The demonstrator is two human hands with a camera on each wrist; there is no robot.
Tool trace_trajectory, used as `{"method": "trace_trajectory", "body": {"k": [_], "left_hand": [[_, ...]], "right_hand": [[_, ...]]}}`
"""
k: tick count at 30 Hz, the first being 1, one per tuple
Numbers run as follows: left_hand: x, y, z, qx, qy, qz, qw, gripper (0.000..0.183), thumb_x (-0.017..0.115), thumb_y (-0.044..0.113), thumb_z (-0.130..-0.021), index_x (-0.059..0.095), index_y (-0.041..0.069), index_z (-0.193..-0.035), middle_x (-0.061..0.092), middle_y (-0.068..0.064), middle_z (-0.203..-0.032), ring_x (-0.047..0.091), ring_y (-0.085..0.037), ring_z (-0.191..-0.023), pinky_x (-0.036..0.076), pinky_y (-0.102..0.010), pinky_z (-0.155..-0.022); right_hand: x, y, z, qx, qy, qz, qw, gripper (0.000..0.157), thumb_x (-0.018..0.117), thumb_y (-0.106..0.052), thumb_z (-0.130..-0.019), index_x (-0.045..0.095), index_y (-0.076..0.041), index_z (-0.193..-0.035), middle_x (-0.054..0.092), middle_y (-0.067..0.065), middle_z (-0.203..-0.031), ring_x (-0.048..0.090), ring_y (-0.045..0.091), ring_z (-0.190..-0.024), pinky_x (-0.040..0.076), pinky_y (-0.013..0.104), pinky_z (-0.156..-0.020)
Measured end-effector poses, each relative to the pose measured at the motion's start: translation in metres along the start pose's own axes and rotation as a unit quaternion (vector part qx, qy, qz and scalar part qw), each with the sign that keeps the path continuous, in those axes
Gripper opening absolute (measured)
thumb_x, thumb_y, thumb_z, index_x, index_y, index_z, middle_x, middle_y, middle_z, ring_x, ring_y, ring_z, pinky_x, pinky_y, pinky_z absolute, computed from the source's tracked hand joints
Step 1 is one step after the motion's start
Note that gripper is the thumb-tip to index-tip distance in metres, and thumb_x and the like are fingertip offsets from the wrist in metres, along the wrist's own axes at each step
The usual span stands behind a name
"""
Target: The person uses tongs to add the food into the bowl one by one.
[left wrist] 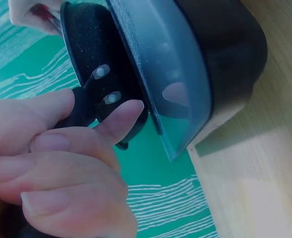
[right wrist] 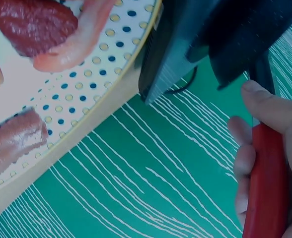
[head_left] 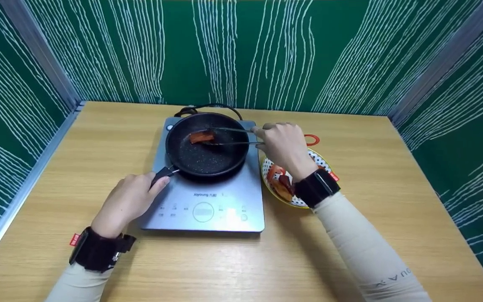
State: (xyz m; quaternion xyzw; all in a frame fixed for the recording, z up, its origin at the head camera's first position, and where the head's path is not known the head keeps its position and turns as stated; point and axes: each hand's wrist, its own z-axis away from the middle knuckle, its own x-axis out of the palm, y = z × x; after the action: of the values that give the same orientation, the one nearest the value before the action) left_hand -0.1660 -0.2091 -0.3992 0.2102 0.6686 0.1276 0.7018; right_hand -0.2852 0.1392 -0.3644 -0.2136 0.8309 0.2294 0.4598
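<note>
A black frying pan [head_left: 208, 161] with a speckled inside sits on a silver induction cooker [head_left: 224, 205]. My left hand [head_left: 130, 199] grips the pan's black handle [head_left: 164, 174], the thumb lying along it. In my right hand [head_left: 285, 144] is a pair of tongs [head_left: 235, 143], whose red handle [right wrist: 267, 183] shows in the right wrist view. The tongs reach into the pan from the right. At their tips lies a reddish-brown strip of meat [head_left: 201, 137]; whether they pinch it I cannot tell. The right hand passes above a dotted plate [head_left: 265, 167].
The plate stands just right of the cooker and bears several meat pieces [right wrist: 36, 27], partly covered by my right wrist. Behind the pan a black power cord [head_left: 220, 105] loops on the wooden table [head_left: 115, 142]. Green walls [head_left: 250, 54] with white lines enclose the back and sides.
</note>
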Motion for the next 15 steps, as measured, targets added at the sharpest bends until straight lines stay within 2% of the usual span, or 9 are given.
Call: {"method": "trace_trajectory", "body": {"k": [5, 11, 15], "left_hand": [[0.0005, -0.0004, 0.0002, 0.003, 0.005, -0.001, 1.0000, 0.044, 0.043, 0.049, -0.102, 0.053, 0.011, -0.081, 0.038, -0.001, -0.064, 0.042, -0.018, -0.054, 0.030, -0.032, -0.051], [-0.0007, 0.0006, 0.0003, 0.012, 0.016, -0.007, 0.9998, 0.045, 0.044, 0.048, -0.102, 0.052, 0.010, -0.080, 0.038, -0.001, -0.064, 0.042, -0.019, -0.055, 0.029, -0.032, -0.051], [-0.0015, 0.0013, 0.0009, 0.001, 0.005, 0.002, 1.0000, 0.046, 0.042, 0.050, -0.102, 0.053, 0.011, -0.082, 0.037, -0.001, -0.065, 0.042, -0.018, -0.055, 0.030, -0.031, -0.051]], "right_hand": [[-0.0035, 0.0028, 0.0011, 0.000, -0.005, 0.005, 1.000, 0.031, 0.081, -0.027, -0.081, 0.074, -0.021, -0.111, 0.068, 0.004, -0.079, 0.054, 0.023, -0.055, 0.042, 0.039, -0.046], [-0.0006, 0.0022, 0.0005, 0.004, 0.014, 0.003, 1.000, 0.018, 0.078, -0.025, -0.084, 0.076, -0.021, -0.101, 0.066, 0.003, -0.075, 0.059, 0.026, -0.058, 0.043, 0.043, -0.046], [0.0028, -0.0008, -0.0016, 0.007, 0.033, 0.001, 0.999, 0.019, 0.078, -0.024, -0.084, 0.076, -0.021, -0.102, 0.064, 0.002, -0.071, 0.057, 0.025, -0.055, 0.042, 0.042, -0.044]]}}
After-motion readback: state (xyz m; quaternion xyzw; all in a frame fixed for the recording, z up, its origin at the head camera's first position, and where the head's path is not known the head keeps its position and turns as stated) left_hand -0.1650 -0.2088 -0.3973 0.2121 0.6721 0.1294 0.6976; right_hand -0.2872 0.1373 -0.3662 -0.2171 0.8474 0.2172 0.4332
